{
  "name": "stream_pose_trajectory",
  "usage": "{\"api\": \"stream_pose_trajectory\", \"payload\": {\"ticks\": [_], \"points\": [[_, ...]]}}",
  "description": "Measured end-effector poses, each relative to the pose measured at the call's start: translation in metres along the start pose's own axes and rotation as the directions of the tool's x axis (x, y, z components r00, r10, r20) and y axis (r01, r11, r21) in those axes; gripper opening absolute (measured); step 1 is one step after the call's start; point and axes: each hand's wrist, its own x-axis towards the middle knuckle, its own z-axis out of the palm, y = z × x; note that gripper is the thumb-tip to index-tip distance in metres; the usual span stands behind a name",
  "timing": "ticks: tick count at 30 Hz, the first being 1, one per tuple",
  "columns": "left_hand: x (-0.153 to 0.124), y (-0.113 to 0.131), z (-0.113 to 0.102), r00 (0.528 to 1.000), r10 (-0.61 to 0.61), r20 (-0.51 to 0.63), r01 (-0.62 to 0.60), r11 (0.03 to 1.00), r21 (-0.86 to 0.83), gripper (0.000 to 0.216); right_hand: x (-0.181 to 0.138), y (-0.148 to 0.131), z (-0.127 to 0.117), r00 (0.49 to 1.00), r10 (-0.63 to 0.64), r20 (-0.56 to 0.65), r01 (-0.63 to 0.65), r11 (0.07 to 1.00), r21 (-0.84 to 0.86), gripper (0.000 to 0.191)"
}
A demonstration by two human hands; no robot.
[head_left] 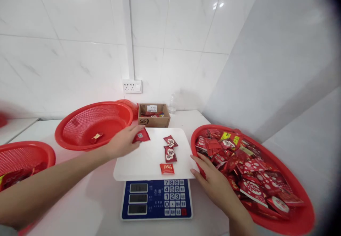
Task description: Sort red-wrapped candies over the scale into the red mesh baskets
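My left hand (124, 142) is closed on a small red packet (142, 135) above the left part of a white weighing pan (141, 163). Three small packets lie on the pan's right half: two dark red packets with white patches (170, 154), touching each other, and a brighter orange-red packet (167, 169) nearer the front. At the pan's right edge, my right hand (214, 181) has its thumb and fingers apart and holds nothing. It is beside the rim of a red basket (301, 207) heaped with red packets (253, 186). The scale's blue keypad panel (157, 198) faces me.
Behind my left hand stands a red perforated basket (87, 122) with one small packet (96, 137) inside. Another red basket (39, 154) is partly hidden by my left arm. A cardboard box (153, 122) with packets stands near the tiled wall, below a socket (132, 86).
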Motion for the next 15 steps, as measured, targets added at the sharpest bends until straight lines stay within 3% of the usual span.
{"api": "stream_pose_trajectory", "payload": {"ticks": [4,8,12,15], "points": [[-0.002,-0.044,-0.026,0.982,-0.137,-0.127,0.149,0.985,0.089,0.051,-0.001,-0.001,0.0,1.0,0.004,0.01,-0.004,1.0,-0.01,0.049],[-0.003,-0.07,-0.025,0.984,-0.134,-0.115,0.147,0.983,0.107,0.052,-0.001,-0.002,0.0,1.0,0.005,0.014,-0.004,1.0,-0.02,0.049],[-0.001,-0.046,0.004,1.0,-0.018,-0.011,0.019,0.996,0.091,0.065,-0.001,-0.002,0.0,1.0,0.01,0.015,-0.01,0.999,-0.035,0.048],[0.0,-0.002,0.026,0.952,0.262,0.156,-0.258,0.965,-0.045,0.075,-0.001,-0.002,-0.001,1.0,0.013,0.017,-0.013,0.999,-0.042,0.048]]}}
